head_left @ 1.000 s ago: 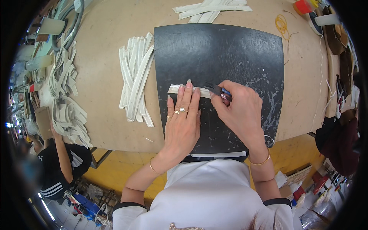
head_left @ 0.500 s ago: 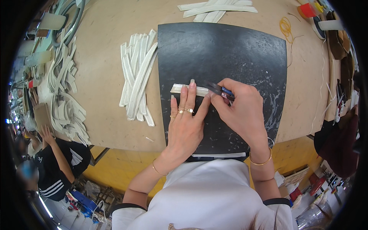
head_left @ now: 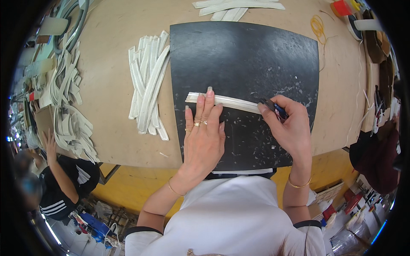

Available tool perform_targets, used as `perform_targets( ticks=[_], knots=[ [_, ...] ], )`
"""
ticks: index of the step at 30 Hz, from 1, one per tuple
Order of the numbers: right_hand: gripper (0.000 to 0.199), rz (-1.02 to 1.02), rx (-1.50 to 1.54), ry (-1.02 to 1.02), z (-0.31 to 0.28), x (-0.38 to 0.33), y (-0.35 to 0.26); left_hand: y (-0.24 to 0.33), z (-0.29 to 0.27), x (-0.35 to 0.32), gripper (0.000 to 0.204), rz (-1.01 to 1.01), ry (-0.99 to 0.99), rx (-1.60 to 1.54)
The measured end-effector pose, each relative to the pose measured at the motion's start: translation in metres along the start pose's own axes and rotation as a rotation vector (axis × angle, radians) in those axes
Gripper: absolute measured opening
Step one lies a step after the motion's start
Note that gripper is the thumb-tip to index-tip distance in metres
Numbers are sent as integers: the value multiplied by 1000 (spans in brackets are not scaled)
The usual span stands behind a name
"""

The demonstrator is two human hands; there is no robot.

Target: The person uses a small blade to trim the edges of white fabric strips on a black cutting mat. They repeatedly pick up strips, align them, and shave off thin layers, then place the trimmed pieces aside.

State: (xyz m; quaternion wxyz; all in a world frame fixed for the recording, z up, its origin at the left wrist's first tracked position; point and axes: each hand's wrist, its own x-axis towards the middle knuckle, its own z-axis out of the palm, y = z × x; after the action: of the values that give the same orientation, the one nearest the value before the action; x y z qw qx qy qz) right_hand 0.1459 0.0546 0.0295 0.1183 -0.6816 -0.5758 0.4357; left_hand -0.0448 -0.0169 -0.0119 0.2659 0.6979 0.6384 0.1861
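A narrow white strip (head_left: 237,102) lies lengthwise across a black cutting mat (head_left: 243,55). My left hand (head_left: 203,132) rests flat on the strip's left part, its fingers stretched out and pressing it to the mat. At the strip's right end my right hand (head_left: 290,121) is closed around a small black-and-blue hand tool (head_left: 279,112); its exact kind is partly hidden by my fingers. The tool's dark tip sits by the strip's end, next to my thumb.
A pile of similar white strips (head_left: 147,89) lies left of the mat, more strips (head_left: 235,9) beyond it. Bundled pale strips (head_left: 70,115) hang over the table's left edge. A yellow cord (head_left: 317,26) lies at far right. Another person's hand (head_left: 50,147) is at far left.
My right hand has moved right with the tool, away from my left hand, uncovering more of the strip. My left hand stays on the strip's left part. The whole view has shifted slightly.
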Motion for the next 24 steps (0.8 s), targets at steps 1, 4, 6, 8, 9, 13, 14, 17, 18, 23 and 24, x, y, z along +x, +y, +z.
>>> perform_targets(
  ticks=[1,4,6,8,9,13,14,17,18,23,24],
  knots=[
    [22,-2,-2,3,-1,0,1,0,0,0,60,1,2,4],
    [21,-9,-11,10,-4,0,3,1,1,0,63,0,13,32],
    [21,-6,-19,13,-5,0,4,2,1,0,63,-3,20,62],
    [20,-7,-26,6,-5,-1,4,2,2,1,62,-4,23,104],
    [20,0,-29,2,-6,-1,5,2,2,1,62,-3,22,130],
    [20,2,-11,-7,-7,-2,6,2,5,1,60,7,47,166],
    [19,-3,-13,-10,-8,-2,6,2,5,2,60,8,53,160],
    [20,-11,-8,-8,-8,-2,7,2,6,2,61,12,59,175],
    [20,-7,-4,-8,-7,-2,7,2,6,1,61,12,56,183],
    [21,8,-33,-11,-8,0,6,4,4,1,55,-21,28,139],
    [21,13,-37,-14,-8,0,5,4,3,1,56,-26,21,134]
  ],
)
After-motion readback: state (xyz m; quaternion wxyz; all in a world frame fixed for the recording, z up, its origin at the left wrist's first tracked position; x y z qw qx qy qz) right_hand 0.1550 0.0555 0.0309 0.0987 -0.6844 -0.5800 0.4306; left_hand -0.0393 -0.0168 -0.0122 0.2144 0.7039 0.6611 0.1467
